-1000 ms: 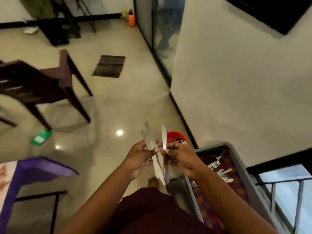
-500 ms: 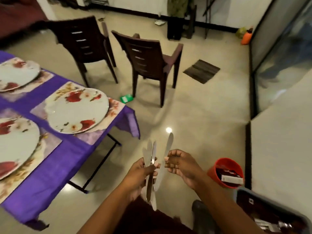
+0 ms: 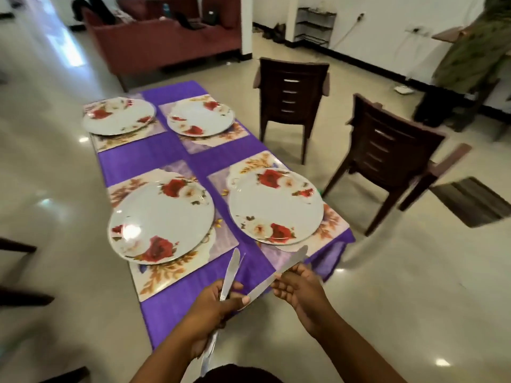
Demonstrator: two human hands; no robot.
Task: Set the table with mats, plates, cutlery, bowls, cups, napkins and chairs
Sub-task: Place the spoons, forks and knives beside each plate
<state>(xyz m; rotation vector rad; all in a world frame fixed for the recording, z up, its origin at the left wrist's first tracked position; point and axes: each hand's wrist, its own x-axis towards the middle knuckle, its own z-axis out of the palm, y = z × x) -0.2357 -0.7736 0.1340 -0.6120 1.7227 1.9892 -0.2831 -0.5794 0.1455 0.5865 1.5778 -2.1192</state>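
A table with a purple cloth (image 3: 171,302) carries several floral mats, each with a white rose-patterned plate, the nearest being the left plate (image 3: 161,218) and the right plate (image 3: 276,205). My left hand (image 3: 213,308) grips a bunch of steel knives (image 3: 231,272) over the table's near end, blades pointing away. My right hand (image 3: 297,286) pinches a single knife (image 3: 287,265) by its middle, its blade tip over the near right mat (image 3: 329,230). That knife's handle end lies against my left thumb.
Two dark brown chairs (image 3: 293,98) (image 3: 387,158) stand right of the table, backs toward it. A dark floor mat (image 3: 472,200) lies at the far right. A red sofa (image 3: 163,42) is behind the table. Dark chair parts (image 3: 16,272) show at the left edge.
My view has swung from the cutlery tub by the wall round to the table. My right hand has drawn one knife away from the bunch in my left hand.
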